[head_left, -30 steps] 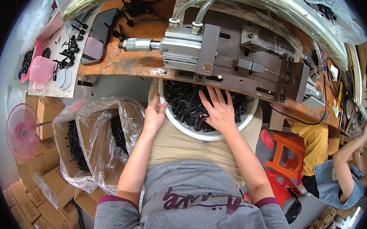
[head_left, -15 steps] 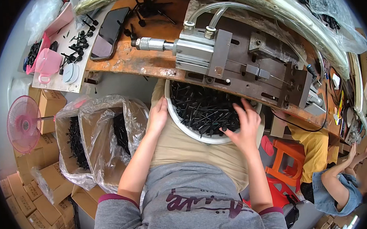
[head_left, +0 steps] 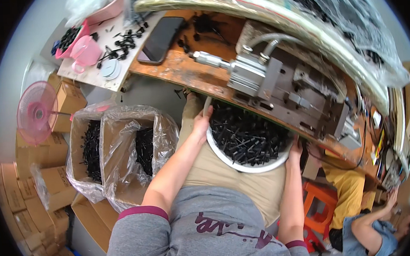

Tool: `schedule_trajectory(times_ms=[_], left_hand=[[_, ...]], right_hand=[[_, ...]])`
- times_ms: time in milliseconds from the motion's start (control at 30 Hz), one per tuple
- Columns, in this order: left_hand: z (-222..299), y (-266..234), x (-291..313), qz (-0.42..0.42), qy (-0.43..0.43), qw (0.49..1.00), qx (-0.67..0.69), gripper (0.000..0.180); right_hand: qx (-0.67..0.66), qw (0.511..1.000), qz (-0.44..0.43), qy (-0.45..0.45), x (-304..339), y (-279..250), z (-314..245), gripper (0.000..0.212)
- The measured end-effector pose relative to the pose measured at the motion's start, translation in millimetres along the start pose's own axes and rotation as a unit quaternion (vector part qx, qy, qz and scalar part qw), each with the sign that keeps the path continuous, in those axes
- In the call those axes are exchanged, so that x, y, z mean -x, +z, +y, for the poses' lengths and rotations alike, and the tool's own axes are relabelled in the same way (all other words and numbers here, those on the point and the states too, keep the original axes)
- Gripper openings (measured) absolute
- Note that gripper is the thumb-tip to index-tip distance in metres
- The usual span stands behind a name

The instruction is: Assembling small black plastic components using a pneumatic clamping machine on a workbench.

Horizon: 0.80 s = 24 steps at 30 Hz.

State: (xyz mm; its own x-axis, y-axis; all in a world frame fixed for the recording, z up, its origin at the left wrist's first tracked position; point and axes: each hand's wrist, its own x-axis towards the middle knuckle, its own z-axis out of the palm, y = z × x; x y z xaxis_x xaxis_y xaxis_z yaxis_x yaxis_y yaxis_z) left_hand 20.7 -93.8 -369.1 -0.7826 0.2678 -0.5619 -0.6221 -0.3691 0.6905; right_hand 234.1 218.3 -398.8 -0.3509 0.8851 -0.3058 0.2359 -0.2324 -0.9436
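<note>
A round white basin rests on my lap, partly under the bench edge. It is filled with many small black parts with thin stems. My left hand grips the basin's left rim, fingers curled around it. On the opposite side my right hand is closed on the right rim, its fingertips partly hidden by the bench and the rim. Just above the basin a metal fixture with a silver pneumatic cylinder is mounted on the wooden bench.
To my left stand two plastic-lined cartons holding black parts, near a pink fan and stacked cardboard boxes. A phone and a pink cup lie at the upper left. On the right are an orange stool and another person.
My right hand has left the black parts and taken the basin's right rim. My left hand has shifted up along the left rim. The whole view has turned and shifted.
</note>
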Motion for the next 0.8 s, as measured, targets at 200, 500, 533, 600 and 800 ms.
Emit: schedule_trajectory(times_ms=[200, 500, 533, 600, 800], left_hand=[[27, -7, -3, 0.016, 0.042, 0.998, 0.039, 0.046], [119, -40, -54, 0.115, 0.07, 0.989, 0.065, 0.029], [125, -51, -65, 0.134, 0.099, 0.986, 0.027, 0.028], [145, -67, -72, 0.138, 0.126, 0.982, 0.035, 0.028], [179, -140, -74, 0.145, 0.185, 0.967, 0.099, 0.028]], right_hand=[[-0.114, 0.992, -0.025, 0.055, 13, 47, -23, 0.042], [-0.201, 0.954, -0.206, 0.083, 48, 176, -120, 0.046], [-0.203, 0.948, -0.231, 0.086, 52, 191, -125, 0.046], [-0.202, 0.936, -0.274, 0.092, 56, 222, -132, 0.046], [-0.176, 0.898, -0.37, 0.159, 81, 300, -119, 0.045]])
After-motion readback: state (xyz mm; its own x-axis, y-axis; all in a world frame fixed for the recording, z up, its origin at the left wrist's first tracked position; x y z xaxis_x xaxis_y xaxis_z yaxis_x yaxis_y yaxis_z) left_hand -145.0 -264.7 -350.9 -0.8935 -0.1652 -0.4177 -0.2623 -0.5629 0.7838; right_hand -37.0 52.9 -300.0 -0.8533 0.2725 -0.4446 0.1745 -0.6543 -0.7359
